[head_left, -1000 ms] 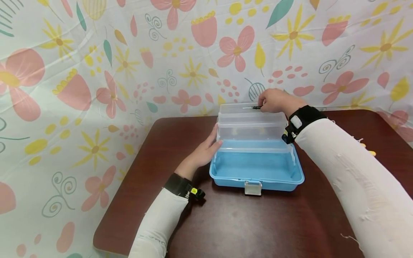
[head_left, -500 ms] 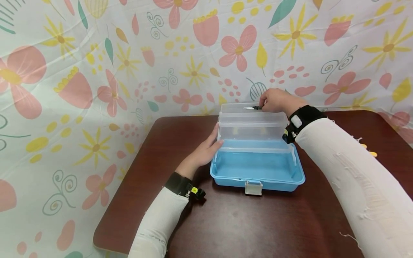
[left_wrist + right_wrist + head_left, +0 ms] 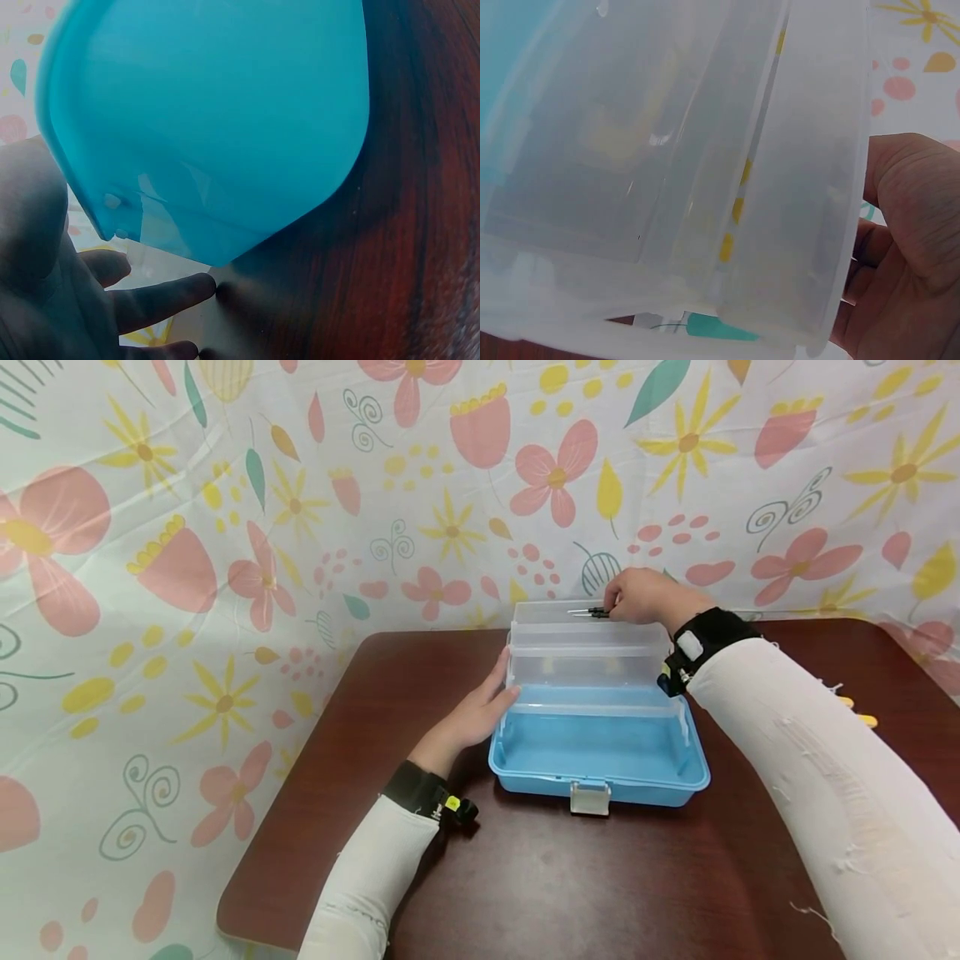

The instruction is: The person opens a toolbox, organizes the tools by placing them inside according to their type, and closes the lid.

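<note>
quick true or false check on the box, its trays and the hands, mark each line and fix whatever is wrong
1. The blue box stands open on the table. True.
2. Its latch is on the side nearest the patterned cloth. False: it is on the opposite side, nearer the person.
3. The left hand is at the left side of the trays. True.
4. The thin tool sticks out from the left hand. False: it sticks out from the right hand.
5. The trays are solid black. False: they are whitish and translucent.
</note>
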Motion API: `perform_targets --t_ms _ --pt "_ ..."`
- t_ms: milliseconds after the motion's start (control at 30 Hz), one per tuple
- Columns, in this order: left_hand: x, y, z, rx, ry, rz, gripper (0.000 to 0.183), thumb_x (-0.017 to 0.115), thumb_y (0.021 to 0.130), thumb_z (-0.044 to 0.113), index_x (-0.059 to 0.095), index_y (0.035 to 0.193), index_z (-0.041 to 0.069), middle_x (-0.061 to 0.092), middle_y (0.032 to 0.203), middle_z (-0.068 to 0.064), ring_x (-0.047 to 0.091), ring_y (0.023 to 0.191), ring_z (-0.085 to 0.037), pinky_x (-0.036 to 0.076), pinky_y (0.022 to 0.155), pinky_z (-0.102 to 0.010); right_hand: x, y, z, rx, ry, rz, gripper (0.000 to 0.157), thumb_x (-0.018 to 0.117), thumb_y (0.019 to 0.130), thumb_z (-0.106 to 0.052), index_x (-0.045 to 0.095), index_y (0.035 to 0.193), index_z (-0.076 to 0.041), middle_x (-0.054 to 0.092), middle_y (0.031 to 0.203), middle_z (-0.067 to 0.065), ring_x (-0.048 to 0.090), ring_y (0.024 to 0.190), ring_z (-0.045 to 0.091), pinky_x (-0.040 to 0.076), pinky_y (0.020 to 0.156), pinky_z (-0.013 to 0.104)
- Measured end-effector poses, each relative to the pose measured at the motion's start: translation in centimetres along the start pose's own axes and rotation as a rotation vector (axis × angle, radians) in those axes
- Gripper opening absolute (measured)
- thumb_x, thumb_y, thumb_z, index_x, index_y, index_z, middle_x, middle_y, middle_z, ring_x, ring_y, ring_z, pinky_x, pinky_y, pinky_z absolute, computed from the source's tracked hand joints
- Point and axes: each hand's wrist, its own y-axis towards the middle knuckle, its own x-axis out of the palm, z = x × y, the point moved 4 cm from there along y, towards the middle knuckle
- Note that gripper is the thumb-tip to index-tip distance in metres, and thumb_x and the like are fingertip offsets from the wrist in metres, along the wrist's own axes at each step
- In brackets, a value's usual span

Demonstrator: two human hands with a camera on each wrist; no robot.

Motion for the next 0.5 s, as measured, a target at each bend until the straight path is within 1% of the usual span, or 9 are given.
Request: perform_targets --t_ms 167,267,367,500 --pt "0.1 0.1 0.0 0.000 0.003 -0.007 0.073 0.039 0.108 0.055 -0.007 0.163 0.044 0.003 0.175 0.013 0.018 0.160 -0.026 0.023 0.126 -0.059 0.0 -0.4 0.0 -0.019 -0.033 0.003 0.023 0.059 0.091 -0.008 0.074 0.107 -0.004 0.071 0.113 0.020 0.061 0.094 0.033 0.051 0.084 0.049" --pt "0.1 0.1 0.0 0.002 -0.001 -0.007 0.073 0.039 0.108 0.054 -0.006 0.164 0.044 0.003 0.174 0.013 0.018 0.160 -0.026 0.023 0.126 -0.059 -0.3 -0.9 0.0 -0.038 -0.049 0.019 0.025 0.056 0.091 -0.007 0.073 0.109 -0.003 0.071 0.111 0.021 0.060 0.093 0.034 0.051 0.085 0.051" --pt "0.0 0.0 0.0 0.004 -0.004 -0.005 0.073 0.039 0.108 0.054 -0.006 0.164 0.044 0.003 0.174 0.013 0.019 0.160 -0.025 0.024 0.126 -0.058 -0.6 -1.6 0.2 -0.061 -0.054 0.055 0.027 0.054 0.093 -0.009 0.073 0.112 -0.002 0.070 0.112 0.023 0.061 0.096 0.035 0.050 0.088 0.053" --pt "-0.2 0.0 -0.1 0.017 0.000 -0.007 0.072 0.039 0.108 0.055 -0.007 0.164 0.044 0.001 0.174 0.013 0.018 0.160 -0.025 0.024 0.126 -0.058 -1.3 -2.7 1.2 -0.080 -0.047 0.102 0.027 0.054 0.096 -0.011 0.072 0.112 0.001 0.070 0.112 0.025 0.063 0.096 0.037 0.051 0.087 0.056"
